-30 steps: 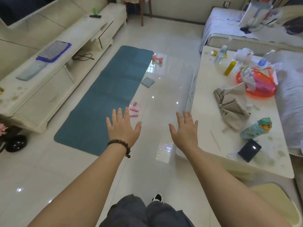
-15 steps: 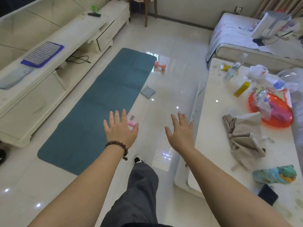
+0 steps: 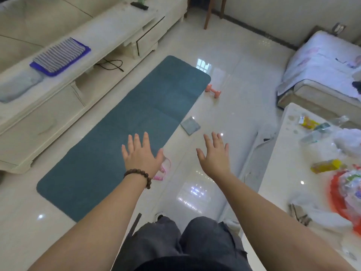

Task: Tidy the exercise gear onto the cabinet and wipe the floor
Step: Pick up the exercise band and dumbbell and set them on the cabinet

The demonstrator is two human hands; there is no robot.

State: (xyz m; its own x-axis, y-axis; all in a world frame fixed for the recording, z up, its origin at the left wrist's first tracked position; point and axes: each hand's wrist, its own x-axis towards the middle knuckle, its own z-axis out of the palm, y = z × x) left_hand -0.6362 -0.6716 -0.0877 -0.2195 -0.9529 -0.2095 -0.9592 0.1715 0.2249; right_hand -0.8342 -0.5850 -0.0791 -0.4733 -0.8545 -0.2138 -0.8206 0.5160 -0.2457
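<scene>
While both arms reach forward over the glossy tiled floor [image 3: 224, 106], neither hand holds anything. Along the left side stands the long white cabinet [image 3: 64, 89]; on its top lie a pale blue folded cloth [image 3: 17, 86] and, just beyond it, a striped grey towel [image 3: 59, 54] resting on a purple one, with a dark flat object [image 3: 139, 5] near the far end. A black cable [image 3: 112, 64] lies on the cabinet's lower shelf. Beside the cabinet, the teal exercise mat [image 3: 125, 132] is spread flat on the floor. The left hand [image 3: 141, 156], a beaded bracelet [image 3: 139, 176] at its wrist, is held palm down above the mat's right edge, fingers straight and spread, touching nothing. Partly hidden behind this hand, a pink skipping rope [image 3: 163, 171] lies on the tiles just beside the mat. A small grey-blue cloth [image 3: 190, 125] lies on the floor near the mat's right edge, and farther off a pink dumbbell [image 3: 213, 91] rests just off the mat's far corner. The right hand [image 3: 214, 156] hovers over bare tile, likewise flat with fingers extended and slightly parted, empty. At right, the white table [image 3: 283, 173] carries yellow packets, plastic bottles and an orange tray, all blurred. A covered sofa [image 3: 322, 75] occupies the far right corner.
</scene>
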